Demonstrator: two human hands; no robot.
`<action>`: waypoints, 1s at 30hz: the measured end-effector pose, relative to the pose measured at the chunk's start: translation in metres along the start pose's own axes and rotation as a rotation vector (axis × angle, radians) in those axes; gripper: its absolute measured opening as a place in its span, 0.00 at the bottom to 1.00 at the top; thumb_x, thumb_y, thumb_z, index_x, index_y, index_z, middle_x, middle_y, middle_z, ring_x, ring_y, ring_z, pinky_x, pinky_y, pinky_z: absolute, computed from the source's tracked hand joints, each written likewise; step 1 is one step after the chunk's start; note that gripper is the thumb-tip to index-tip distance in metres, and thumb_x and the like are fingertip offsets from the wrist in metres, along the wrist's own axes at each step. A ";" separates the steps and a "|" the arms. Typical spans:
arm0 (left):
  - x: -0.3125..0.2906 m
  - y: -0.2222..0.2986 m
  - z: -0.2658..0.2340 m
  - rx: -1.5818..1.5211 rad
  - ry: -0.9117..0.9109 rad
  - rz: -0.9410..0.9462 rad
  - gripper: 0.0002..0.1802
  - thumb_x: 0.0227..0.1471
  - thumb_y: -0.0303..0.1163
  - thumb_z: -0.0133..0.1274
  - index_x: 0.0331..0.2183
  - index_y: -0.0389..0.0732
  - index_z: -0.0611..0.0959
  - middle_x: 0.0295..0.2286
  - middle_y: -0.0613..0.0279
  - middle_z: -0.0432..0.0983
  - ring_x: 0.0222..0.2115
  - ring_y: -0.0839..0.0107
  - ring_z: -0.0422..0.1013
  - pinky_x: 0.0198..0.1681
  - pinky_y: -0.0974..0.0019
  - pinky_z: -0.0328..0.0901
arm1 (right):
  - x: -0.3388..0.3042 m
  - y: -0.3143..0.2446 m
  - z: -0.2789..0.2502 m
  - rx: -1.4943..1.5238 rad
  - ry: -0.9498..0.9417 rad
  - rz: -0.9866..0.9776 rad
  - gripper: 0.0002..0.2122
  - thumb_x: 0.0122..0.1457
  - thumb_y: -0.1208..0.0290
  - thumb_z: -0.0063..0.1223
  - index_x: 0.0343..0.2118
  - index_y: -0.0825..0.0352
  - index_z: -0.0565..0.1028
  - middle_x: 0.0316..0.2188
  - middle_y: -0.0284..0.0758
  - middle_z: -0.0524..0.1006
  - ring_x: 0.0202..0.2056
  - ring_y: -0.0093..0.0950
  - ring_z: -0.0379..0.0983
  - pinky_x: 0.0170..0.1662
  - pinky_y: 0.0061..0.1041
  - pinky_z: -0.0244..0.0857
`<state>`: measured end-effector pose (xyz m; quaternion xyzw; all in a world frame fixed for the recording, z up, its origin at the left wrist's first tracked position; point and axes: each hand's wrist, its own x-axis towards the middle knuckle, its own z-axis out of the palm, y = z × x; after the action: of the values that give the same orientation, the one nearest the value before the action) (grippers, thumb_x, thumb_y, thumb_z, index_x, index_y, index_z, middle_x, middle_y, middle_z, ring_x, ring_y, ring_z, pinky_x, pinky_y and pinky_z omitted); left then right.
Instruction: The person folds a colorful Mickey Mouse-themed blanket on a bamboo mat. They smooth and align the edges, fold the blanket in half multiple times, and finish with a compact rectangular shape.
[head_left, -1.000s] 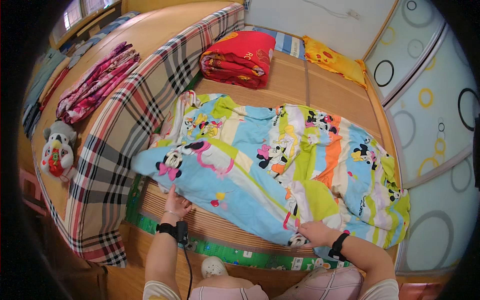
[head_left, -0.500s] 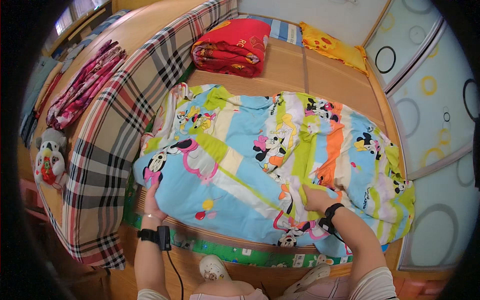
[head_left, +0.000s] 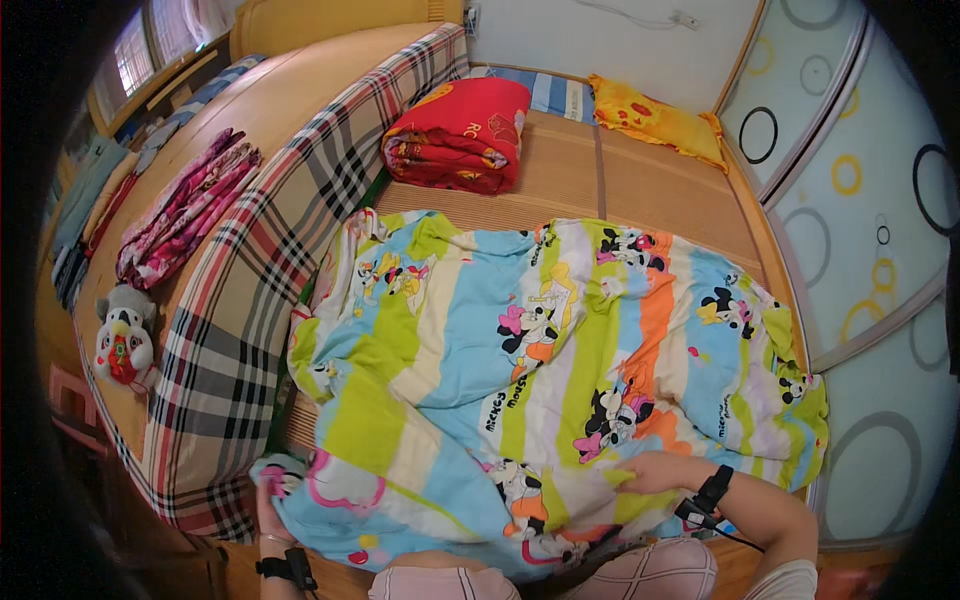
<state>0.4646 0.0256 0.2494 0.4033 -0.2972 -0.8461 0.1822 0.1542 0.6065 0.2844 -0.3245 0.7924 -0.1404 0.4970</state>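
A colorful cartoon-print quilt (head_left: pixel 470 360), striped in blue, green, white and orange, lies rumpled over the lower bed. My left hand (head_left: pixel 268 512) is closed on its near left corner, at the bed's front edge. My right hand (head_left: pixel 655 472) grips a fold near the quilt's front right part; the fingertips are partly lost against the cloth. Between my hands the quilt's near edge hangs slack toward my knees. Each wrist wears a black strap with a small device.
A rolled red quilt (head_left: pixel 460 138) and a yellow pillow (head_left: pixel 660 122) lie on the brown mat (head_left: pixel 560 160). Left stands a plaid-sided mattress (head_left: pixel 235 310) bearing folded pink cloth (head_left: pixel 190 205) and a grey plush toy (head_left: pixel 125 340). Sliding wardrobe doors (head_left: pixel 850 210) border the right.
The quilt's near edge has come toward me, its left corner moving down and left with my left hand. My right hand has come slightly nearer. My shoes are no longer visible.
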 end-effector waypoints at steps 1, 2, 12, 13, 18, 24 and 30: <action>0.010 -0.003 0.010 0.115 0.091 -0.175 0.21 0.57 0.41 0.53 0.49 0.41 0.78 0.44 0.56 0.77 0.45 0.56 0.73 0.52 0.53 0.68 | 0.000 -0.001 -0.011 -0.058 0.062 0.018 0.16 0.60 0.54 0.51 0.46 0.57 0.76 0.34 0.45 0.79 0.38 0.45 0.76 0.40 0.41 0.69; 0.024 -0.006 0.021 0.192 0.122 -0.153 0.18 0.54 0.35 0.54 0.47 0.40 0.79 0.43 0.56 0.78 0.44 0.55 0.74 0.51 0.53 0.69 | 0.002 -0.002 -0.025 -0.129 0.123 0.023 0.16 0.59 0.56 0.51 0.46 0.57 0.76 0.34 0.45 0.79 0.38 0.45 0.76 0.40 0.42 0.69; 0.165 0.129 0.270 -0.131 -0.629 0.350 0.16 0.58 0.32 0.48 0.45 0.36 0.81 0.46 0.54 0.77 0.47 0.60 0.72 0.56 0.54 0.64 | -0.015 0.015 -0.281 -0.400 1.261 0.142 0.11 0.57 0.67 0.49 0.40 0.61 0.80 0.41 0.44 0.80 0.45 0.43 0.75 0.49 0.40 0.69; 0.170 0.134 0.298 -0.147 -0.548 0.380 0.17 0.58 0.33 0.48 0.46 0.35 0.80 0.47 0.54 0.76 0.47 0.60 0.72 0.56 0.54 0.64 | -0.013 0.021 -0.306 -0.358 1.366 0.212 0.13 0.57 0.67 0.49 0.43 0.61 0.79 0.41 0.44 0.79 0.46 0.44 0.74 0.50 0.41 0.68; 0.229 0.082 0.381 -0.071 -0.586 0.381 0.24 0.59 0.46 0.54 0.51 0.42 0.78 0.53 0.59 0.72 0.53 0.60 0.67 0.58 0.48 0.61 | 0.039 0.040 -0.344 -0.545 1.636 0.418 0.19 0.57 0.65 0.53 0.52 0.61 0.73 0.43 0.47 0.76 0.46 0.49 0.71 0.49 0.44 0.67; 0.294 -0.065 0.316 0.273 -0.116 -0.213 0.35 0.57 0.62 0.49 0.56 0.48 0.70 0.56 0.57 0.66 0.54 0.54 0.65 0.55 0.46 0.59 | 0.153 0.020 -0.211 -0.544 0.976 0.200 0.28 0.47 0.63 0.65 0.53 0.61 0.72 0.48 0.45 0.72 0.51 0.43 0.69 0.53 0.42 0.64; 0.315 -0.145 0.230 0.691 0.114 -0.299 0.38 0.54 0.56 0.55 0.56 0.39 0.67 0.51 0.50 0.66 0.48 0.55 0.66 0.51 0.47 0.62 | 0.224 0.006 -0.136 -0.526 0.909 0.203 0.40 0.41 0.61 0.69 0.60 0.59 0.64 0.52 0.44 0.71 0.53 0.46 0.68 0.61 0.44 0.56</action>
<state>0.0814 0.0446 0.0892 0.5264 -0.4920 -0.6895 -0.0737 -0.0337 0.4509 0.1889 -0.2663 0.9636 -0.0146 0.0168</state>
